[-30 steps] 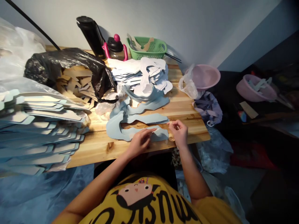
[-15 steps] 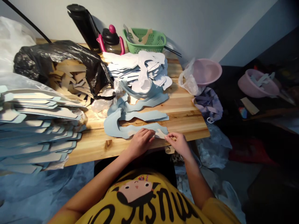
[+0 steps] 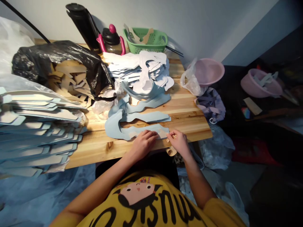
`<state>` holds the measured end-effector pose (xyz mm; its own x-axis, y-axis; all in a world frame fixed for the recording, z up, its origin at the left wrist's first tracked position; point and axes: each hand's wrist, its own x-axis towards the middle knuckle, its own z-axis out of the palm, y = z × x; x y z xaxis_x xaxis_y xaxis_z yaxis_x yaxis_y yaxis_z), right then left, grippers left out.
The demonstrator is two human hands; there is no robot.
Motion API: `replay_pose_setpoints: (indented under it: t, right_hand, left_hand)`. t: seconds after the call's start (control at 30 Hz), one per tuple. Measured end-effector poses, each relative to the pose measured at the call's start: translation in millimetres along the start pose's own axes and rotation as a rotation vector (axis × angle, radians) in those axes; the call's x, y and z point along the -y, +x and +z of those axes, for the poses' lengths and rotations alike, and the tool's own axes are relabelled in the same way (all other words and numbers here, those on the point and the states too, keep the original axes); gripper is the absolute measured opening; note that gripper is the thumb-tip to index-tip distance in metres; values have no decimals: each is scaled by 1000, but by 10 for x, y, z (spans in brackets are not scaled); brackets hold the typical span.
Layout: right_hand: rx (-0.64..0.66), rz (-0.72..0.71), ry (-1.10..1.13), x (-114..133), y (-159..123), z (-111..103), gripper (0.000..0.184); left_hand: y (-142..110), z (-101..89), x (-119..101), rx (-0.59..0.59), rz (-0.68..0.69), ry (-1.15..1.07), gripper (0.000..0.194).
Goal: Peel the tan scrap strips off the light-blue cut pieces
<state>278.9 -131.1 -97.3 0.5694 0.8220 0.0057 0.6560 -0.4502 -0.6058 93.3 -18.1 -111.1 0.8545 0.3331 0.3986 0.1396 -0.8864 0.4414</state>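
Note:
A light blue, curved, flat cut piece lies on the wooden table near its front edge. My left hand rests on its lower arm, fingers lying flat. Just right of those fingers a thin beige strip lies flat on the blue surface. My right hand is closed in a pinch at the right tip of the piece, with a bit of tan strip showing among its fingers. Below that hand, a curled tan roll hangs at the table edge.
Stacked blue-and-beige pieces fill the left side. Behind are a black bag of tan strips, white pieces, a green basket, a black flask and a pink-handled bottle. A pink basin stands right.
The beige strip's right end, raised and angled before, now lies flat along the blue piece. My right hand has turned slightly, and more of the tan roll below it shows. My left hand stays nearly still.

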Motion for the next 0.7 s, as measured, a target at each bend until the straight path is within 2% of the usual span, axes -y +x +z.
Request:
replay_pose_setpoints:
  t: [0.1, 0.2, 0.3, 0.37, 0.47, 0.6, 0.7]
  right_hand:
    - [6, 5, -101, -13, 10, -39, 26]
    - [-26, 2, -187, -40, -1, -96, 29]
    - [-44, -169, -125, -61, -57, -99, 19]
    - [-23, -292, -65, -71, -112, -72, 26]
    - [5, -332, -57, -112, -191, -53, 32]
    - [-66, -199, -42, -228, -251, -143, 32]
    - [-59, -139, -85, -279, -282, -206, 33]
  left_hand:
    - [-1, 8, -17, 40, -4, 83, 22]
    - [14, -12, -73, 144, -1, 219, 25]
    - [42, -34, -141, 265, 22, 309, 42]
    - [59, -30, -166, 290, 26, 324, 53]
    - [69, 1, -148, 219, -11, 287, 54]
    - [58, 10, -56, 89, -35, 218, 46]
    - [59, -5, 4, 66, -27, 197, 42]
